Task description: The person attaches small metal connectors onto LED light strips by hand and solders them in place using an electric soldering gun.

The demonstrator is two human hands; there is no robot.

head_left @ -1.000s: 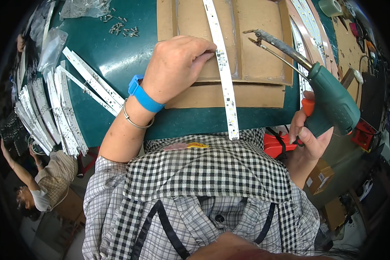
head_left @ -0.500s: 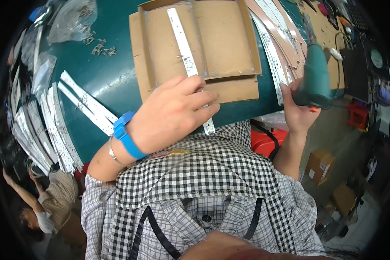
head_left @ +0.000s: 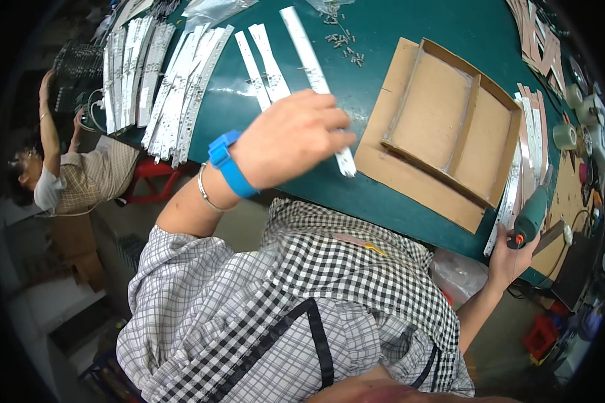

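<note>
The left hand (head_left: 290,144), at the centre of the frame and wearing a blue wristband (head_left: 227,164) and a thin bangle, has its fingers curled and clamped on a long white strip (head_left: 314,74) that runs from the top centre down to just below the knuckles, lying slantwise over the green table (head_left: 410,40). The strip is narrow, flat and pale, with small marks along its length. At the right edge the right hand (head_left: 511,258) grips a green power screwdriver (head_left: 532,213) by its handle, fingers wrapped around it. Between the 2 hands lies 1 brown cardboard tray (head_left: 444,127) with 2 shallow compartments, close beside the strip's lower end. 2 more loose strips (head_left: 262,64) lie just left of the held one, and a fanned pile of strips (head_left: 161,80), too many to count, fills the upper left. Small screws (head_left: 346,43) are scattered near the top. 1 other person (head_left: 64,171) works at the left edge.
</note>
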